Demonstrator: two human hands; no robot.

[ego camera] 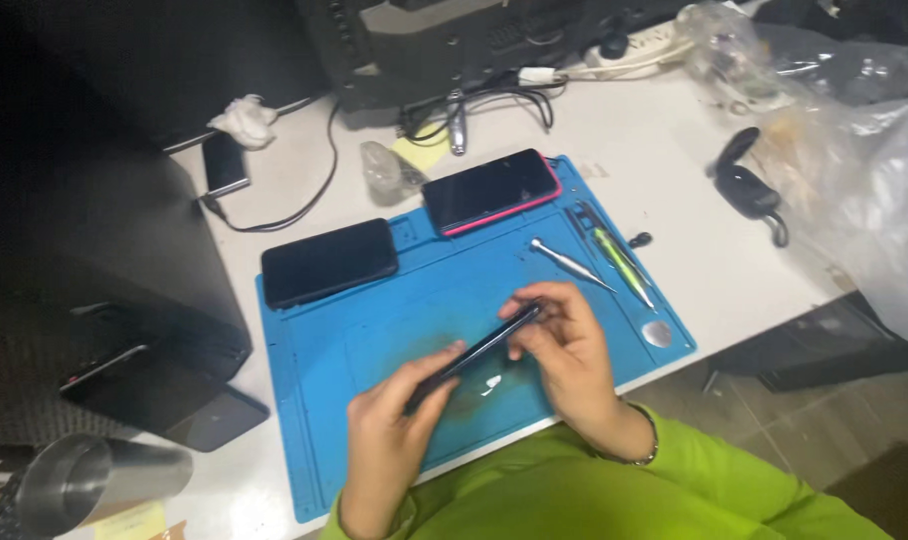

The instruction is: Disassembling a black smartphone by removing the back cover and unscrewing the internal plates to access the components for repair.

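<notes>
Both my hands hold a thin black phone edge-up above the blue work mat. My left hand grips its lower end. My right hand pinches its upper end near the corner. A small white scrap lies on the mat just under the phone. Two more phones rest at the mat's far edge: a black one on the left and one in a pink case to its right.
A metal pick, tweezers and a green-handled tool lie on the mat's right side, with a round metal disc near the corner. Cables, a power strip, plastic bags and a steel cup surround the mat.
</notes>
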